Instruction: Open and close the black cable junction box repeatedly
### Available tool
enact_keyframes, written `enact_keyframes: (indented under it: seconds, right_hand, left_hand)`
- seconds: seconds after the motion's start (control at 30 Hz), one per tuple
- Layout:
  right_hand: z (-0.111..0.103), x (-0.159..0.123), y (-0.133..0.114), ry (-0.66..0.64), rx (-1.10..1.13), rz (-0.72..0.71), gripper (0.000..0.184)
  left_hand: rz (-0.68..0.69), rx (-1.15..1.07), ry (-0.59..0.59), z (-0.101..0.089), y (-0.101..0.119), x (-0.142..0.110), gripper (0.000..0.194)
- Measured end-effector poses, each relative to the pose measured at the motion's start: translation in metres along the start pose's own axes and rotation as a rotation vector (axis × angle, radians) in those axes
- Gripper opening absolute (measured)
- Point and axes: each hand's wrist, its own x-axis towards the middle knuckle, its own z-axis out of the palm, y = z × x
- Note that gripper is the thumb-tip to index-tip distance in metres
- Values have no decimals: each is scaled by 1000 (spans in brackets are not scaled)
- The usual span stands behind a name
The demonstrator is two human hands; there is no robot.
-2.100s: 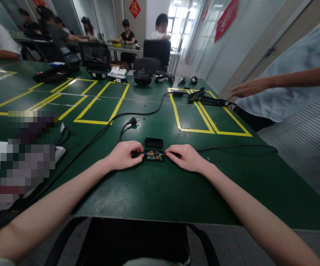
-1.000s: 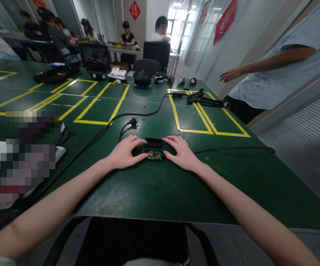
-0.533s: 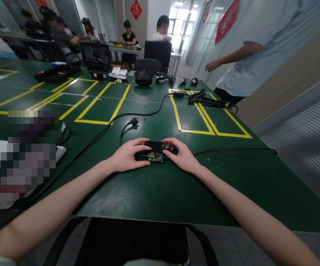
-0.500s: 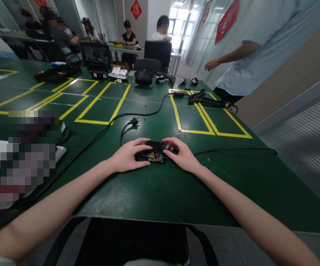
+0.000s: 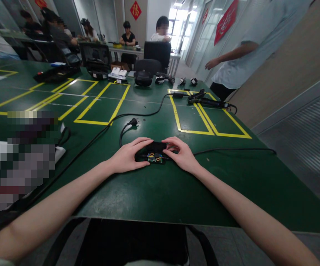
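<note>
Between my hands on the green table lies an opened power adapter, its circuit board (image 5: 155,158) with round coils facing up in a black casing. Just beyond the board is a black cover (image 5: 157,146). My left hand (image 5: 128,155) is curved round the left side, fingertips at the cover's far left corner and thumb at the board's near left edge. With its thumb and fingers pinched, my right hand (image 5: 182,154) grips the cover's right end. A black cord (image 5: 232,149) leads off to the right, and a plug (image 5: 133,121) lies beyond my left hand.
Yellow tape outlines (image 5: 195,132) mark the table. A long cable (image 5: 90,142) crosses at left, near a blurred-out object (image 5: 18,166). Black tools (image 5: 206,101) lie back right, a black case (image 5: 143,78) at the back. A person (image 5: 240,55) stands at right; others sit behind.
My left fingers have drawn closer together and shifted to the cover's far left corner. The cover looks slightly tilted compared with before. The standing person has moved slightly left.
</note>
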Motion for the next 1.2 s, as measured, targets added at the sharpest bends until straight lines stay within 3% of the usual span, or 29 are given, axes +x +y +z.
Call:
enact_keyframes:
  seconds: [0.4, 0.77, 0.93, 1.2]
  right_hand:
    - [-4, 0, -9, -73, -56, -13, 22]
    - [-11, -2, -17, -204, -188, -198, 12]
    - [-10, -3, -12, -272, -281, -257, 31]
    - [-9, -2, -12, -281, -446, -357, 31]
  left_hand:
    - [4, -33, 24, -2, 4, 1, 58]
    - [-3, -15, 25, -4, 9, 3, 44]
    - [5, -24, 40, -3, 8, 3, 42]
    - [110, 63, -1, 2, 7, 7, 37]
